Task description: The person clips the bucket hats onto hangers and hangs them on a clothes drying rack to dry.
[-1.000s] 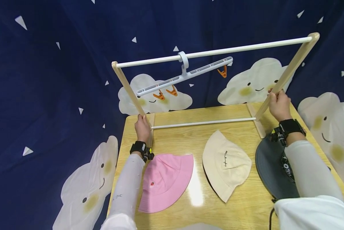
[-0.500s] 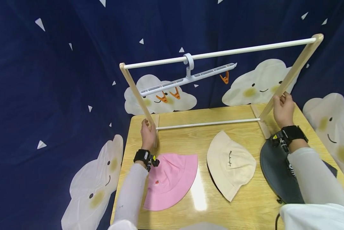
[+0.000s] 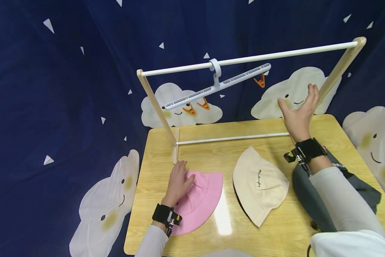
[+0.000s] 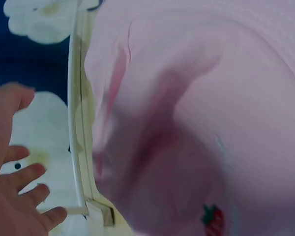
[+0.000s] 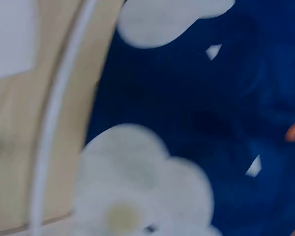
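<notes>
My left hand (image 3: 179, 184), fingers and thumb spread, is over the left side of the pink bucket hat (image 3: 205, 200); whether it touches the hat I cannot tell. In the left wrist view a strawberry patch (image 4: 214, 220) shows on the hat. My right hand (image 3: 300, 116) is raised in front of the rack's right wooden post (image 3: 343, 67), thumb and fingers apart, holding nothing. A white hanger (image 3: 199, 94) hangs slanted from the rack's top rail (image 3: 276, 55). Orange clips (image 3: 260, 81) hang below it, two at left and one at right.
A cream bucket hat (image 3: 260, 185) lies mid-table. Right of it, a dark grey hat (image 3: 311, 196) is partly hidden under my right forearm. The rack's lower rail (image 3: 234, 138) crosses the back of the wooden table (image 3: 218, 246). A dark blue curtain (image 3: 83, 89) hangs behind.
Both hands have let go of the rack posts. My left hand has come down and back toward the pink hat; my right hand has moved left and up. The hanger has swung slightly.
</notes>
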